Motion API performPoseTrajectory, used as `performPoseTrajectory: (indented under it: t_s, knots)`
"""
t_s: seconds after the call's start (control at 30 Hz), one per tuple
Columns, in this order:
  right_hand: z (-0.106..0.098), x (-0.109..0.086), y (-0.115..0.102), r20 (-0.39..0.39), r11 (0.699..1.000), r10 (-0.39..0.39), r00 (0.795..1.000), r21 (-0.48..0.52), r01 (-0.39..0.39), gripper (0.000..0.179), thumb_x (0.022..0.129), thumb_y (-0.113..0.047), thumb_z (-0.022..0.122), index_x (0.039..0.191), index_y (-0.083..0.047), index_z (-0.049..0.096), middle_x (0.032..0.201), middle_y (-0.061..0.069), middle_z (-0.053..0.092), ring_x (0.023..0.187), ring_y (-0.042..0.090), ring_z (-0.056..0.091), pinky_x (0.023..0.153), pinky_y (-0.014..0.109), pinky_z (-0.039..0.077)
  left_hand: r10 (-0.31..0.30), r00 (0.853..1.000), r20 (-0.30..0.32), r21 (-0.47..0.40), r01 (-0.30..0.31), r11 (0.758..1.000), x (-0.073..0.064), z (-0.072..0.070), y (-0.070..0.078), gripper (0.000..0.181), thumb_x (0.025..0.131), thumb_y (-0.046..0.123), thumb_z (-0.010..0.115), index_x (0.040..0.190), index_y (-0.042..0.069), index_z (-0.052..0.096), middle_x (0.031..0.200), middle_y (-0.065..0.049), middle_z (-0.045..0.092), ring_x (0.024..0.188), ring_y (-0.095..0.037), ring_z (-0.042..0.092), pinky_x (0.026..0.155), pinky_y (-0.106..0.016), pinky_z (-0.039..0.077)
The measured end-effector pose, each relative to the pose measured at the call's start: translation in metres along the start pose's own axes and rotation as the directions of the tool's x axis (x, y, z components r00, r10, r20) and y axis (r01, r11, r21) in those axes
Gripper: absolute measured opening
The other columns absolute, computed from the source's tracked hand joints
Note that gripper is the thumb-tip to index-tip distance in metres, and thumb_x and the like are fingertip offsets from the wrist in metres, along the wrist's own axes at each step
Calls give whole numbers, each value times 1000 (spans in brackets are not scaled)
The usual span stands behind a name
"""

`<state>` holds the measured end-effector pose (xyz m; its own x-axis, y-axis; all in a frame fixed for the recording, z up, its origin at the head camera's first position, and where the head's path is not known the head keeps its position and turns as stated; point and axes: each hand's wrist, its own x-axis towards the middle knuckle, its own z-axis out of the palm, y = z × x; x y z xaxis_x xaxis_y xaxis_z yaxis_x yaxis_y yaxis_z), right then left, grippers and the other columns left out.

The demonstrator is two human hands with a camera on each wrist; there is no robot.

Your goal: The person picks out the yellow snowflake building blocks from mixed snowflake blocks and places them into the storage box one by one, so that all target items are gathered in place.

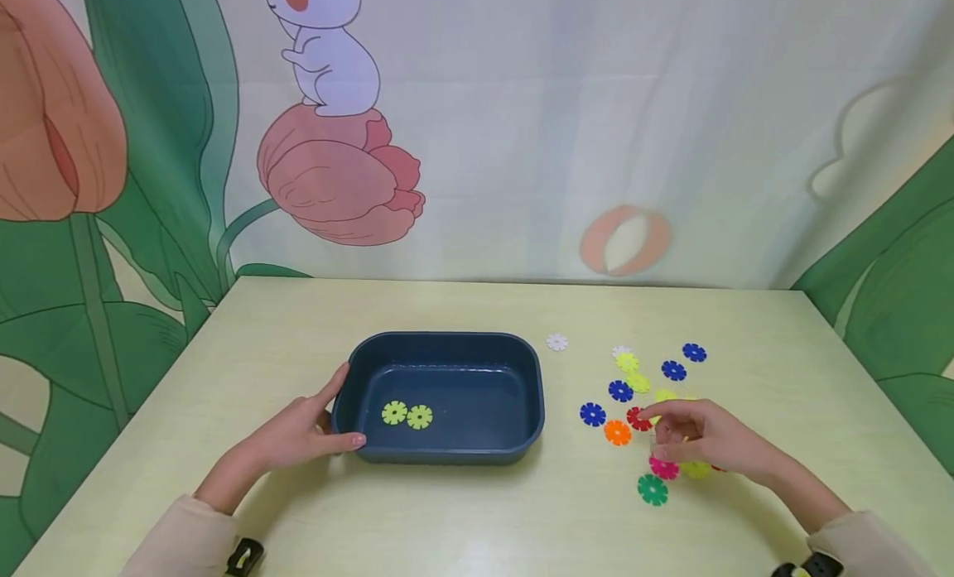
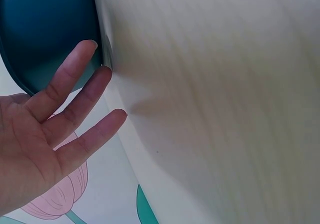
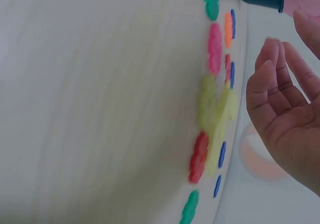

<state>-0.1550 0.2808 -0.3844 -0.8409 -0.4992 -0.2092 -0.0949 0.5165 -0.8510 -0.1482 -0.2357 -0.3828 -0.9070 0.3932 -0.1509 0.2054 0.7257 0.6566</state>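
A dark blue rectangular basin [image 1: 477, 395] stands mid-table with two yellow-green notched plastic discs [image 1: 420, 417] lying in it. At its left end, my left hand [image 1: 301, 432] touches the rim with fingers spread and fairly straight, its thumb at the front corner. My right hand [image 1: 708, 436] hovers over a scatter of the same kind of discs, its fingers loosely bent and no disc visible between them. Right by its fingertips are a red disc [image 1: 638, 419] and a pink disc [image 1: 664, 468]. Some yellow discs are partly hidden under this hand.
Near the right hand lie a green disc [image 1: 652, 490], an orange disc [image 1: 617, 432] and several blue discs [image 1: 620, 391]. A white disc [image 1: 556, 342] sits close to the basin's back right corner. Behind the table [image 1: 477, 511] hangs a printed curtain [image 1: 507, 146].
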Motion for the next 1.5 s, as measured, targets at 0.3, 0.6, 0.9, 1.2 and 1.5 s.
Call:
performPoseTrajectory:
  t_s: [0.3,0.6,0.9,1.2,1.5]
  knots:
    - [-18,-20,22,-9,996,38,999,-82,-39,44,74,-12,74,111,4,58,76,7,46,66,15,46,55,23,38,1,1000,4,4,-1,1000,0,-1,0,103,78,41,69,145,0,1,69,1,59,61,-14,52,53,-27,40]
    - [-24,-28,40,-33,976,30,999,-217,-36,46,69,-22,78,109,-4,63,75,6,45,66,14,44,56,25,35,-6,1000,7,-6,6,1000,0,-1,0,103,78,40,69,145,0,1,72,0,59,62,-15,52,54,-28,40]
    - [-20,-24,44,-59,954,24,998,-296,-41,38,70,-19,78,103,-8,64,76,3,44,70,14,42,57,23,35,-9,1000,11,-11,9,1000,-1,0,0,103,79,41,69,145,1,0,68,0,59,60,-14,51,54,-28,39]
    - [-17,-22,38,-63,942,71,996,-325,-87,30,69,-16,78,89,-7,57,77,3,45,71,16,42,60,25,36,-9,1000,4,-11,9,1000,-1,0,-1,103,79,41,69,145,1,0,67,0,59,59,-14,52,54,-28,39]
    - [-18,-23,30,-20,982,81,997,-170,-83,17,82,-16,67,84,-3,56,74,4,52,66,13,48,57,24,41,-8,1000,-1,-17,8,1000,0,1,-2,104,78,40,69,145,2,1,69,0,59,60,-14,51,53,-28,39]
